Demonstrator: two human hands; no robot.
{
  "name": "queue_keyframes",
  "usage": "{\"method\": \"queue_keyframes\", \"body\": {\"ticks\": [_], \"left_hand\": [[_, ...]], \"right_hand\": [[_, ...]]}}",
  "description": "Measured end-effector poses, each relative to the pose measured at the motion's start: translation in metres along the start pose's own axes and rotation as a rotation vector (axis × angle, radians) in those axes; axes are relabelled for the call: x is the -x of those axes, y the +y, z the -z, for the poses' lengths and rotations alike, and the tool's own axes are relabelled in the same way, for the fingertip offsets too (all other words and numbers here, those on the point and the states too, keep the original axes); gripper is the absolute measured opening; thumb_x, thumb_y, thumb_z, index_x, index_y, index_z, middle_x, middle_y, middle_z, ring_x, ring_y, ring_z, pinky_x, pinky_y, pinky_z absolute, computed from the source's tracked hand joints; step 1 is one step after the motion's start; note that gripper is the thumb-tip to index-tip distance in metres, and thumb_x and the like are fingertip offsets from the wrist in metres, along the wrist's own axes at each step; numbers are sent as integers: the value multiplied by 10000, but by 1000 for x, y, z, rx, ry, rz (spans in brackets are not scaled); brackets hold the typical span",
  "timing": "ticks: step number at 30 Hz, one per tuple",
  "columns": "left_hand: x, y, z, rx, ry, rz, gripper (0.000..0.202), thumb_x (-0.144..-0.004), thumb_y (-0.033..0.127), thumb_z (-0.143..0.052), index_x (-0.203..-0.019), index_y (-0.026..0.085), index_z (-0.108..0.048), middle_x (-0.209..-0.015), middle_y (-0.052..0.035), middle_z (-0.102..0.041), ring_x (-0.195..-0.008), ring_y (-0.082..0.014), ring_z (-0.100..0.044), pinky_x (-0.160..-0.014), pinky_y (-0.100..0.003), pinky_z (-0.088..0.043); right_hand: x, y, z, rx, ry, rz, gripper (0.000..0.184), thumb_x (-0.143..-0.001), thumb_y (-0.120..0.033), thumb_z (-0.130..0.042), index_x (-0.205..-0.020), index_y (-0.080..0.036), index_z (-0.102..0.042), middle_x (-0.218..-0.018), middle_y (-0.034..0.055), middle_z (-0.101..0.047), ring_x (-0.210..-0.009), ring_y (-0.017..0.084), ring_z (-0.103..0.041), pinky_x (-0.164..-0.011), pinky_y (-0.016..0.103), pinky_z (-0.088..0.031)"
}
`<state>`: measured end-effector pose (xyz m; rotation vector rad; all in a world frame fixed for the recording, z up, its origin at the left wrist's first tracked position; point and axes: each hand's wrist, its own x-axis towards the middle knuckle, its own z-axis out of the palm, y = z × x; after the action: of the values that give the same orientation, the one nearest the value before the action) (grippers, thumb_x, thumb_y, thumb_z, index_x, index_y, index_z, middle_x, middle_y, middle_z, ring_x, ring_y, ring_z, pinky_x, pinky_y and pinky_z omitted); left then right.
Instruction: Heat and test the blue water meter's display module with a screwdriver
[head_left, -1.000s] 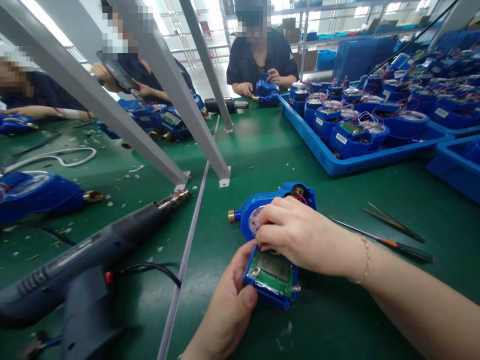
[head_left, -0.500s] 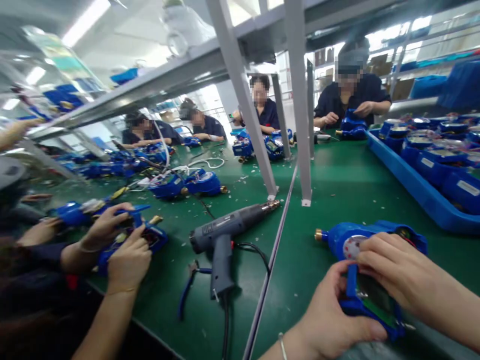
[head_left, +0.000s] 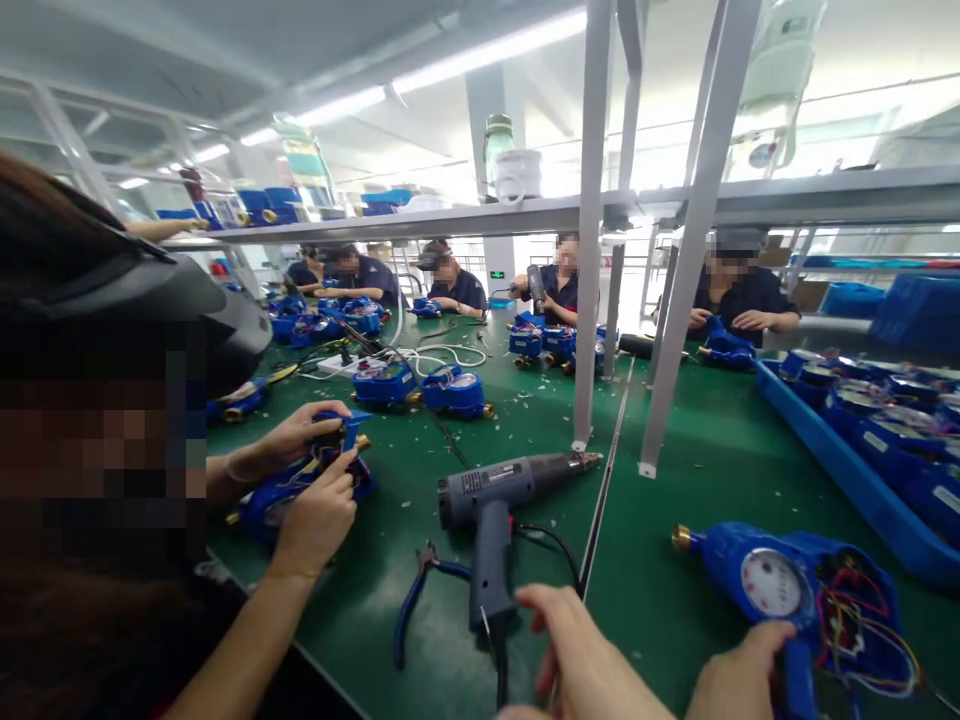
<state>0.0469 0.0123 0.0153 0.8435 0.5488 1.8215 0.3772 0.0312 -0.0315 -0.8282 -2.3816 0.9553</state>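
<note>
My right hand (head_left: 585, 655) reaches across to the left, fingers apart and a little curled, close beside the grip of a grey heat gun (head_left: 491, 560); a gap shows between them. At the lower right, my left hand (head_left: 739, 670) holds the blue cover (head_left: 799, 680) of a water meter, its thumb by the dial. The blue water meter (head_left: 772, 580) lies on the green table, its housing uncovered, with coloured wires (head_left: 855, 625) hanging out and a brass end to the left. The frame's bottom edge cuts off most of the cover and left hand.
Blue-handled cutters (head_left: 409, 610) lie left of the heat gun. A blue tray (head_left: 840, 470) of meters stands at right. Grey shelf posts (head_left: 589, 330) rise from the table. A co-worker's hands (head_left: 319, 510) work on another meter at left. More people sit across the table.
My right hand has left the meter cover and moved left to the heat gun. The left hand and cover have dropped lower, exposing the dial and wires. The view has swung.
</note>
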Motion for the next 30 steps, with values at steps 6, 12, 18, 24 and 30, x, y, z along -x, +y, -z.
{"method": "queue_keyframes", "body": {"ticks": [6,12,18,24,30], "left_hand": [[-11,13,51,3,-15,109,388,-946,229,-347,-1168,217,-664,-677,129,-647,-610,-34,-678,-577,-109,-456],[-21,29,78,7,-109,183,313,-933,194,-466,-1115,331,-681,-755,168,-708,-676,-37,-699,-625,-134,-470],[-9,15,64,8,-78,75,393,-987,318,-294,-1097,213,-656,-831,118,-726,-702,-41,-696,-634,-124,-448],[-7,14,63,-195,39,3,389,-1017,261,-264,-1206,252,-603,-773,156,-644,-663,32,-651,-638,-24,-417],[-25,28,61,-658,136,-62,425,-994,162,-218,-1095,278,-614,-560,133,-487,-443,46,-517,-506,16,-403]], "right_hand": [[-100,-35,-48,-33,44,-434,946,-674,-562,-788,-1402,-101,-397,-1268,212,-441,-1213,401,-444,-1005,539,-397],[-130,-34,-80,81,80,-573,1119,-560,-452,-913,-1460,-164,-314,-1444,254,-258,-1279,457,-347,-965,586,-398],[-132,-18,-69,65,14,-686,1048,-714,-270,-851,-1508,-164,-176,-1477,239,-266,-1111,320,-565,-976,470,-458],[-120,-16,-48,4,1,-729,711,-896,-258,-692,-1475,-216,-282,-1346,131,-469,-1140,304,-542,-973,525,-465],[-98,-17,-29,-133,112,-695,879,-808,-250,-759,-1495,-216,-212,-1452,170,-321,-1125,315,-535,-971,514,-459]]}}
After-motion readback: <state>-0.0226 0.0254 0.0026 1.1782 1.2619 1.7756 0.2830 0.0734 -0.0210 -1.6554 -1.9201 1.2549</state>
